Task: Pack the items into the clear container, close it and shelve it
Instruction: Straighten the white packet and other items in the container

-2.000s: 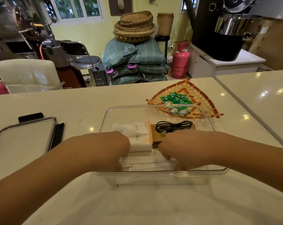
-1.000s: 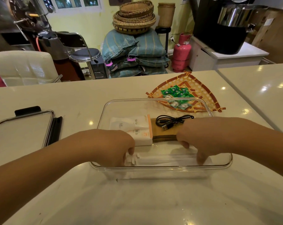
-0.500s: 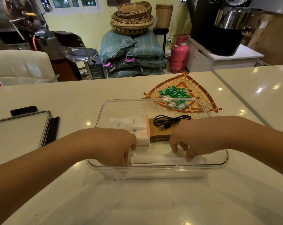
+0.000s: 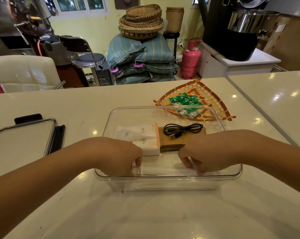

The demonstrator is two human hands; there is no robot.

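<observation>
Reaching into the clear container [image 4: 164, 109], left hand [image 4: 118, 156] and right hand [image 4: 206, 152] curl fingers onto a flat white packet [image 4: 164, 169] lying left-to-right along its near wall.

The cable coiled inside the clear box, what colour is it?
Black. The cable lies on a brown pad in the clear box; the head view shows it.

Left hand [image 4: 118, 156] covers near corner of white tissue pack [image 4: 142, 140]; right hand [image 4: 204, 156] hides brown flat pad's [image 4: 176, 140] near-right end. Fingertips of both buried in pale wrapped item [image 4: 164, 169], grip unclear. Clear lid [image 4: 21, 137] cut off left.
</observation>
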